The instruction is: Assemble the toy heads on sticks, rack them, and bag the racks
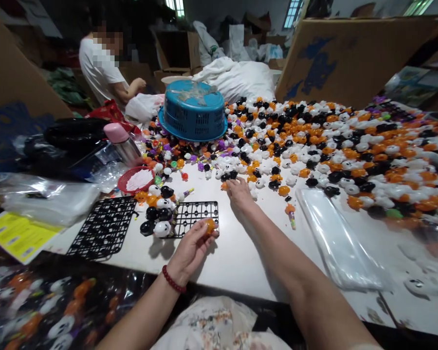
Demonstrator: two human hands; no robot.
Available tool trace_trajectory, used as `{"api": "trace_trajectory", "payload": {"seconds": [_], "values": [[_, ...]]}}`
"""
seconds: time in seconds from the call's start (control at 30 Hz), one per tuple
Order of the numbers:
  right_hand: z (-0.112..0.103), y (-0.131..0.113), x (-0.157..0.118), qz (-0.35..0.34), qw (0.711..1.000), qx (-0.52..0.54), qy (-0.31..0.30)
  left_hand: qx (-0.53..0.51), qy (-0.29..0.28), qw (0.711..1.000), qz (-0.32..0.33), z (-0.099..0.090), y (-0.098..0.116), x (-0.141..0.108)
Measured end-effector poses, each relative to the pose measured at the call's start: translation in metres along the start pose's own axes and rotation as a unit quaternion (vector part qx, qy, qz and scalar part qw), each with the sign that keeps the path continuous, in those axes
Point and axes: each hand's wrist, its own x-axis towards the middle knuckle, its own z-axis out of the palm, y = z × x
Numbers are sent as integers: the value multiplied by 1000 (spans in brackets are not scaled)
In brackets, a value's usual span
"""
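Note:
My left hand [194, 245], with a red bead bracelet on its wrist, pinches a small orange toy head [210, 225]. It is over the right part of a black plastic grid [196, 210]. Several black, white and orange toy heads [162, 228] crowd the grid's left side. Farther forward, my right hand [240, 193] reaches to the near edge of a large heap of toy heads [314, 131]. Its fingers are bent down beside a black head [232, 175] and an orange one; what they grip is partly hidden.
A stack of black grids [101, 228] lies at left, near a red basket [121, 184] of white bits and a pink-lidded flask [122, 143]. A blue basket [193, 116] sits upside down behind. Clear plastic bags [339, 238] lie right. A person [102, 68] is at back left.

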Motion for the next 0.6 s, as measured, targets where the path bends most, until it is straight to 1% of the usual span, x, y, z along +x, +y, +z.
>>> {"api": "trace_trajectory", "payload": {"seconds": [0.1,0.17,0.23,0.27,0.33,0.4,0.47,0.53,0.6], "values": [[0,-5,0,14,1000,5,-15,-39,7,999,5,0,3,3],[-6,-11,-14,25,999,11,-21,-50,14,999,10,-1,3,6],[-17,-21,-40,33,998,54,-15,-52,29,998,19,-2,1,10],[-23,-26,-56,39,995,93,-9,-53,34,998,24,-2,0,12],[-38,-38,-92,56,979,194,-1,-57,34,997,33,0,-2,15],[-52,-49,-125,83,957,276,-12,-56,21,998,31,3,-5,17],[-64,-55,-148,105,939,325,-22,-39,-2,999,23,7,-7,17],[-73,-53,-162,116,929,350,-16,-10,-37,999,9,12,-9,13],[-80,-47,-166,131,922,364,2,24,-72,997,-5,16,-10,8]]}}
